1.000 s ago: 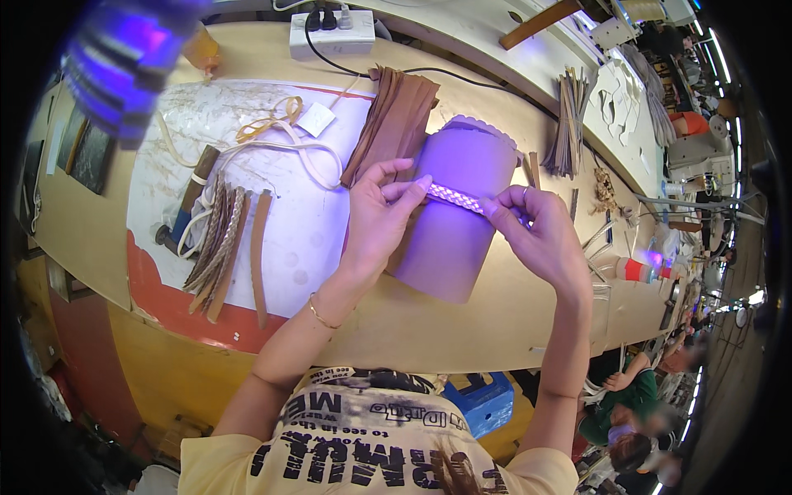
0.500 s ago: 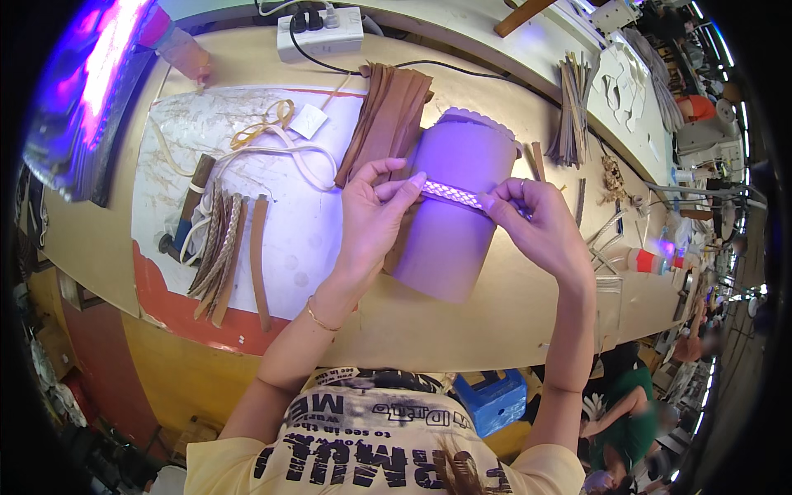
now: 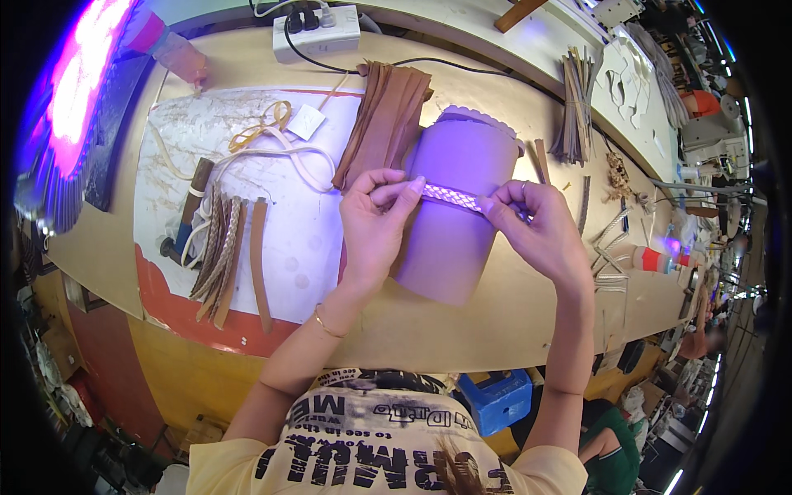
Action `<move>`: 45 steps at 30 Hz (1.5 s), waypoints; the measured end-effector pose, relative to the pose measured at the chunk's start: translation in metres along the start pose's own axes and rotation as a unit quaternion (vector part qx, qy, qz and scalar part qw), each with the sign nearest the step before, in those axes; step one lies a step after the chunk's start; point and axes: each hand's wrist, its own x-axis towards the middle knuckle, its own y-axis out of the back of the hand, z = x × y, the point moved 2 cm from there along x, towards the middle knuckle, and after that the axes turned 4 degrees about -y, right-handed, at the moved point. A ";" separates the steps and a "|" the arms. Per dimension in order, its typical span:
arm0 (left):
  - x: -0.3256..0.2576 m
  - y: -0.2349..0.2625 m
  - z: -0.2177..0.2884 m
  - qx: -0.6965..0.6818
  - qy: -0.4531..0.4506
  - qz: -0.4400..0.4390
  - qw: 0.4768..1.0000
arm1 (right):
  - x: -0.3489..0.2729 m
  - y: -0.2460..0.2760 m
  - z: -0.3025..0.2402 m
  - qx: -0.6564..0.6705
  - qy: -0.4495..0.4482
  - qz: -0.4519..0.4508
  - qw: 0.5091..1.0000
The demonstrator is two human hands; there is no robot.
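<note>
nearest, a blue stool point(image 3: 495, 402) stands by the table's near edge, right of centre. your left hand point(image 3: 373, 227) pinches a pale braided strip point(image 3: 450, 195) at its left and your right hand point(image 3: 543, 227) at its right, across the middle of a brown roll point(image 3: 450, 260). farther left lie flat brown strips point(image 3: 381, 124); beyond, a white power strip point(image 3: 317, 38).

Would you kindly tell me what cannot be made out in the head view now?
Head view: ends of the braided strip, hidden by the left hand and right hand.
Head view: underside of the cylinder, turned toward the table.
Head view: glowing object, upper left; glare and the dark rim obscure its outline.
</note>
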 end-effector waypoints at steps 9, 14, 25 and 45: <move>-0.030 -0.001 0.020 0.413 -0.338 -0.085 0.842 | 0.003 -0.005 0.003 0.024 0.003 0.015 1.000; -0.041 -0.005 0.023 0.413 -0.276 -0.227 0.838 | 0.004 -0.006 0.007 0.029 0.019 0.030 0.999; -0.036 -0.005 0.025 0.430 -0.252 -0.287 0.818 | -0.007 0.015 0.046 0.129 0.074 -0.033 0.988; -0.038 -0.010 0.032 0.490 -0.188 -0.273 0.806 | -0.002 -0.016 0.080 0.297 0.032 -0.043 0.953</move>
